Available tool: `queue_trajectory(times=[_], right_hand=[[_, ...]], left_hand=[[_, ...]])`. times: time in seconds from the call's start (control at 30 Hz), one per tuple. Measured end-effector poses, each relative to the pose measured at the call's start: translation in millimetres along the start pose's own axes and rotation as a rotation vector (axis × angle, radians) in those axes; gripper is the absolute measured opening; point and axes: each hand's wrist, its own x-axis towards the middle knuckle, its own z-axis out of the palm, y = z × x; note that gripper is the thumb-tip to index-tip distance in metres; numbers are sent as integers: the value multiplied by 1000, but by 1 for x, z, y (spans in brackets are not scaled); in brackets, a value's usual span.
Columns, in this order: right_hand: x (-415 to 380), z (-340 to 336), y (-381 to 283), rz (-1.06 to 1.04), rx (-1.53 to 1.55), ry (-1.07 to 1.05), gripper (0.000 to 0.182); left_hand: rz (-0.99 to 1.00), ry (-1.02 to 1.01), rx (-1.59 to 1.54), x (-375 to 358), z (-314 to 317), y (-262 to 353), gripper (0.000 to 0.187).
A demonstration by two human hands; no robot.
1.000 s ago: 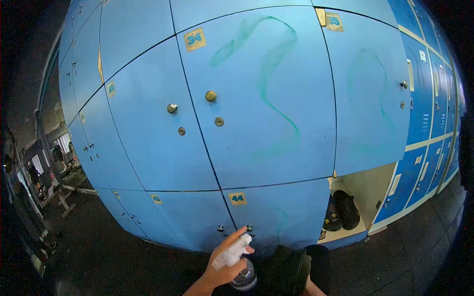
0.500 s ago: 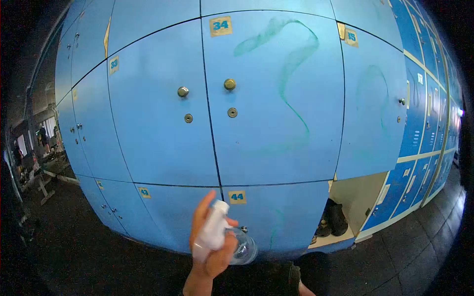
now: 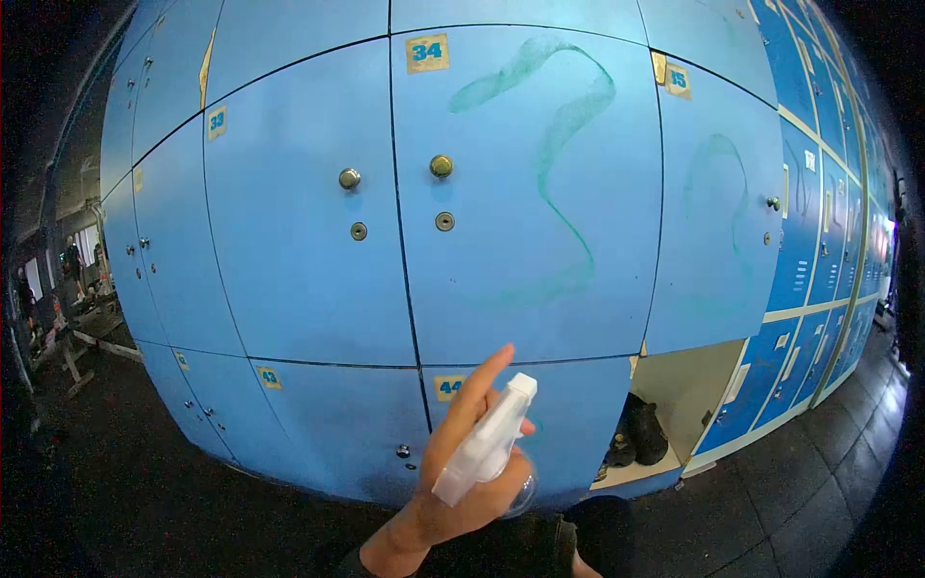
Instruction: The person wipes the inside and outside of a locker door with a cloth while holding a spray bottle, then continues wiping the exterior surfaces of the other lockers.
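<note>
My left hand [image 3: 472, 472] is wrapped round the neck of a spray bottle [image 3: 487, 443] with a white head and a clear body. One finger stretches up beside the head, and the nozzle points up and to the right. The bottle is in front of the blue locker door marked 44 [image 3: 578, 405]. Above it, the door marked 34 [image 3: 501, 212] carries a smeared green curved mark [image 3: 564, 135]. At the bottom edge a sliver of skin shows beside dark fabric [image 3: 567, 539]; no fingers of my right hand can be made out.
An open compartment [image 3: 689, 385] at the lower right holds dark shoes [image 3: 646, 433]. Door 33 [image 3: 289, 231] is on the left, door 35 [image 3: 718, 212] on the right, with a fainter green mark. Darker blue lockers [image 3: 819, 222] line the right. Gym equipment [image 3: 72, 356] stands far left.
My left hand and the spray bottle have moved to the right, and the bottle has tilted further right. The lockers have shifted slightly left in view.
</note>
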Motion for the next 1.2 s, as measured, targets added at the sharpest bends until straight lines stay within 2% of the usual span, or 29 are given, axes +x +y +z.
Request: queue_trajectory(times=[0.07,0.17,0.23,0.37,0.4,0.43,0.47,0.5,0.53,0.57,0.6,0.67,0.73,0.8,0.87,0.97,1.07,1.1,1.13,1.2], right_hand=[[0,-1,1,3,15,6,55],[2,-5,0,-6,44,25,56],[3,-10,0,-25,77,45,57],[2,-47,-19,-176,287,152,59],[3,-63,-36,-289,494,149,59],[2,-73,-66,-401,679,123,60],[-11,-71,-134,-503,999,28,63],[6,-85,-141,-619,743,91,62],[28,-98,-153,-817,392,230,63],[49,-109,-170,-984,62,438,64],[72,-119,-194,-1201,-386,714,66],[70,-97,-263,-1402,-642,601,66],[98,-89,-293,-1368,-1125,676,67],[126,-78,-310,-1357,-1357,763,65],[132,-74,-335,-1363,-1329,727,65],[139,-66,-394,-1382,-1296,925,63],[166,-75,-460,-1550,-1283,1087,60],[173,-79,-482,-1589,-1285,1095,59],[176,-81,-501,-1631,-1286,1102,58],[158,-77,-535,-1429,-1367,1031,65]], left_hand=[[-14,23,-44,1,2,-8,80],[-58,-25,56,-7,-1,-9,76],[-101,-31,0,-17,-3,-31,72],[-238,-188,-67,-73,-7,-81,65],[-345,-331,109,-87,-5,-96,62],[-421,-213,-252,-118,-2,-110,67],[-655,-102,-550,-152,2,-135,62],[-178,-240,-23,-174,6,-173,58],[-712,-128,-451,-183,13,-158,61],[-769,-88,-502,-207,18,-180,59],[-564,-108,-463,-234,21,-198,59],[-158,-137,-378,-267,24,-218,59],[-383,-118,-331,-270,21,-211,62],[-578,-82,-354,-272,20,-206,63],[-726,-29,-450,-267,21,-208,63],[-178,-175,-432,-273,21,-233,61],[-230,-364,-241,-252,11,-219,59],[-307,-326,-248,-253,13,-218,57],[-478,-306,-335,-251,15,-210,57],[-815,-256,-505,-243,20,-197,58]])
